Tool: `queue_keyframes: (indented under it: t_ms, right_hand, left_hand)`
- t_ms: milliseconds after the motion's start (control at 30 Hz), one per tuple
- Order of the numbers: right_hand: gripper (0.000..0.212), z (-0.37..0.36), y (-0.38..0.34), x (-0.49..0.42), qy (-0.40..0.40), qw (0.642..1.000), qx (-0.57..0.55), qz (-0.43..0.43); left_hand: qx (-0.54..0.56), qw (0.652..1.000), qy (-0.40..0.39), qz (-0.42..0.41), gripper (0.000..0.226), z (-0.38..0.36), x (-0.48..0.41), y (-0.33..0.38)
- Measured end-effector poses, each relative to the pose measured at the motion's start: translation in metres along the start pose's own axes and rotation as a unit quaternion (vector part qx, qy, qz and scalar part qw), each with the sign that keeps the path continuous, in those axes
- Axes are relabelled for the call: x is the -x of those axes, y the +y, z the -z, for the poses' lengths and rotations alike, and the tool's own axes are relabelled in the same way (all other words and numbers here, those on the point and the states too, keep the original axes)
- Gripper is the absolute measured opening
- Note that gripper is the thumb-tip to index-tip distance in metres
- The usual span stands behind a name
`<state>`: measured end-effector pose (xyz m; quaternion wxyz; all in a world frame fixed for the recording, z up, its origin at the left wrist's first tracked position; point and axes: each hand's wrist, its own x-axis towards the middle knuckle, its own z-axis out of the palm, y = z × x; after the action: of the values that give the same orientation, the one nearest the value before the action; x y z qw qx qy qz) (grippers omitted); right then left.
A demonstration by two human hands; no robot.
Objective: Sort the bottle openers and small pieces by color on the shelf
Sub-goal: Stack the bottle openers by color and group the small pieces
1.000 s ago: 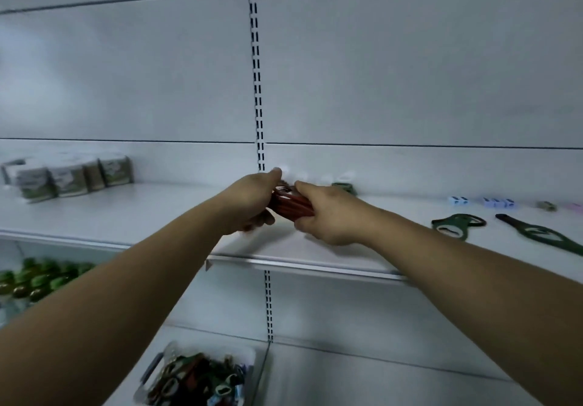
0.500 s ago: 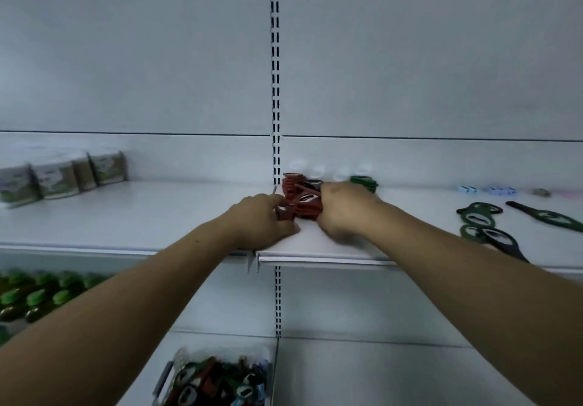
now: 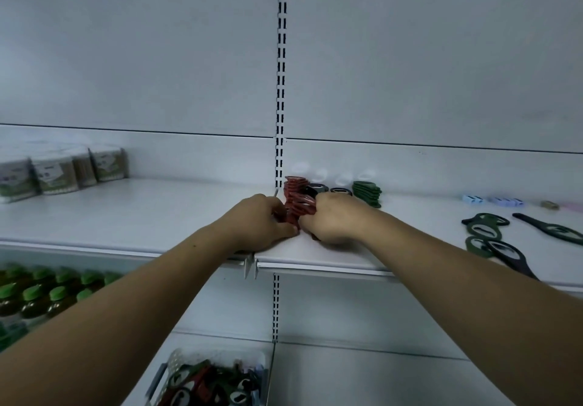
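A row of red pieces point(image 3: 296, 198) stands on the white shelf point(image 3: 142, 216) by the slotted upright. My left hand point(image 3: 262, 224) grips the near left side of the red pieces, and my right hand point(image 3: 331, 216) grips their right side. Just behind lie black pieces point(image 3: 317, 189) and a stack of green pieces point(image 3: 366, 192). White pieces point(image 3: 318, 173) sit against the back wall. Dark green bottle openers point(image 3: 484, 230) lie on the shelf to the right, with one long opener point(image 3: 550, 225) further right.
Small light-blue pieces point(image 3: 492, 200) lie at the far right back. Boxes with green labels point(image 3: 56, 172) stand at the left of the shelf. Green-capped bottles point(image 3: 38, 295) fill the lower left shelf. A clear basket point(image 3: 189, 361) of mixed openers sits below.
Both hands brought the bundle of red pieces down onto the shelf and now press it together from both sides. The view has shifted slightly left and closer.
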<state>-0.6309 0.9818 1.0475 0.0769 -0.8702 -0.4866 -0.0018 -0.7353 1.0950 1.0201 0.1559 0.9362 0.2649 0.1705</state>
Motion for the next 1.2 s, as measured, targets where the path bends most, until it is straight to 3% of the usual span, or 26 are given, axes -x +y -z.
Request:
queue_keyframes:
  t_ms: [167, 300, 533, 733, 933, 1200]
  right_hand:
    - [0.041, -0.004, 0.002, 0.000, 0.041, 0.999, 0.006, 0.017]
    - [0.049, -0.007, 0.003, 0.003, 0.081, 0.996, 0.001, 0.036]
    - [0.044, -0.012, 0.009, 0.005, 0.124, 0.991, -0.006, 0.056]
    - [0.037, -0.019, 0.011, 0.003, 0.131, 0.989, 0.013, 0.065]
    - [0.042, -0.022, 0.007, -0.001, 0.108, 0.992, -0.044, 0.059]
    - [0.044, -0.029, 0.014, 0.003, 0.121, 0.983, -0.096, 0.097]
  left_hand:
    - [0.020, 1.000, -0.003, -0.006, 0.037, -0.001, 0.000, -0.001]
    - [0.046, 0.999, 0.015, -0.012, 0.049, -0.001, 0.002, 0.000]
    - [0.059, 0.998, -0.001, -0.035, 0.056, -0.003, 0.003, 0.003]
    - [0.066, 0.997, 0.009, -0.025, 0.051, -0.002, 0.004, 0.002]
    - [0.085, 0.996, 0.005, -0.030, 0.047, 0.000, 0.006, 0.003]
    - [0.215, 0.976, 0.000, -0.006, 0.048, 0.000, 0.001, 0.002]
